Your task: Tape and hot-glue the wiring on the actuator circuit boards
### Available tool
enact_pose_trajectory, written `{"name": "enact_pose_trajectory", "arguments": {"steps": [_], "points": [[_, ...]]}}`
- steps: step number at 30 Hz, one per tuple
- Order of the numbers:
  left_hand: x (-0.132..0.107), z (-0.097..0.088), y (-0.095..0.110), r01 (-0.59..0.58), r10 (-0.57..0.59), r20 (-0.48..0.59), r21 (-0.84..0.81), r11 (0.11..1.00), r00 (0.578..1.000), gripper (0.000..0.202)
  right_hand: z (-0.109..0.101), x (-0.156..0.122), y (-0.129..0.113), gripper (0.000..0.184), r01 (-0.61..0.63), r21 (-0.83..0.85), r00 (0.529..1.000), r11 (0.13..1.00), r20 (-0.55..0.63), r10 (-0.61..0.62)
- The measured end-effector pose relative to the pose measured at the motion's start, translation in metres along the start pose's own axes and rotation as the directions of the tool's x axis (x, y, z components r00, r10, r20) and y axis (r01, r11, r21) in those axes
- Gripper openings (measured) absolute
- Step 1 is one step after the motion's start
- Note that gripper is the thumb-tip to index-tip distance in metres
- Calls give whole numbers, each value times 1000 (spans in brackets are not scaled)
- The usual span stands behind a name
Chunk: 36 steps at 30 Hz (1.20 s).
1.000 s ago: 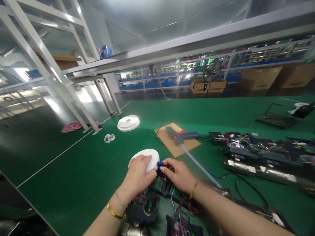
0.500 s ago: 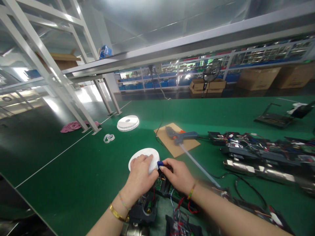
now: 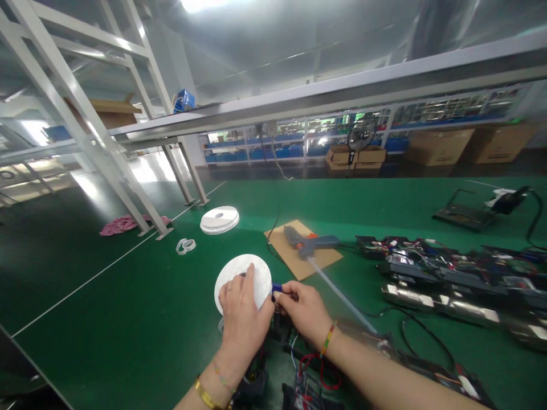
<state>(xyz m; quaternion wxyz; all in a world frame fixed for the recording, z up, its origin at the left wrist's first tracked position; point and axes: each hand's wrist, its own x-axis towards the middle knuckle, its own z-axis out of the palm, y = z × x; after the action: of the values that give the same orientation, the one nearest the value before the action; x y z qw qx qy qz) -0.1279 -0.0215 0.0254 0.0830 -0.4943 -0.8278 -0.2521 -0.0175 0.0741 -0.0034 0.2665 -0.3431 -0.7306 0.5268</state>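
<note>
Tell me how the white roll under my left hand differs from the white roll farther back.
The near roll looks tilted toward the camera, while the far roll lies flat on the green table. Your left hand partly covers the near roll; nothing covers the far roll. The near roll appears larger in view than the far roll. Both are white and round.

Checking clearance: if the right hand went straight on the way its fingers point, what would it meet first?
Past the blue piece it pinches, the right hand would probably first meet the white disc under the left hand; depth there is unclear.
</note>
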Motion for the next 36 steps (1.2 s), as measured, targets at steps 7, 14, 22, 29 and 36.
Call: {"name": "enact_pose_trajectory", "arguments": {"steps": [7, 14, 22, 29, 36], "points": [[3, -29, -48, 49, -52, -60, -54, 997, 997, 70, -6, 5, 9, 25, -83, 114, 994, 990, 74, 75], [-8, -42, -124, 104, -116, 203, 70, 992, 972, 63, -16, 8, -1, 25, 93, 32, 983, 995, 157, -97], [-13, -49, -32, -245, 389, 561, -317, 916, 731, 22, -17, 25, 4, 21, 100, 9, 950, 995, 296, -98], [1, -47, -44, -315, 499, 601, -392, 865, 624, 20, -30, 37, -15, 14, 300, -130, 824, 945, 535, -188], [3, -50, -54, -254, 533, 591, -491, 833, 606, 22, -25, 44, -35, 12, 606, -241, 572, 758, 794, -205]]}}
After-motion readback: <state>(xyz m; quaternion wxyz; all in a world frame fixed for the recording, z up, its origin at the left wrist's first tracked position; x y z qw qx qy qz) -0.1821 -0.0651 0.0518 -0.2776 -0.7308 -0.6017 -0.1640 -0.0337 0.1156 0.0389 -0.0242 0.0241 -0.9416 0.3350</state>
